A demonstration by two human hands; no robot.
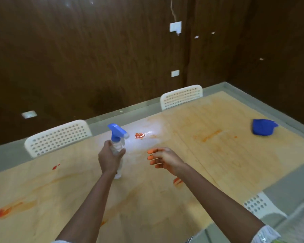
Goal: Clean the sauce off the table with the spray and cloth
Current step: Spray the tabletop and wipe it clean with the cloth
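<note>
Head view shows the table streaked with sauce, the cloth lying well apart at its far right. Left hand wraps the spray at its neck, nozzle toward the sauce; right hand hovers loose, holding nothing. Spray looks light, rigid and possibly slick; cloth looks soft, best pinched anywhere.

Three chairs, one cloth, one bottle

Two white perforated chairs sat along the table's far edge: one chair at 10 o'clock, second chair at 1 o'clock. Third perforated chair at 4 o'clock, partly cut off. Dark wood-panel wall behind, with white wall plates at 12.
</note>
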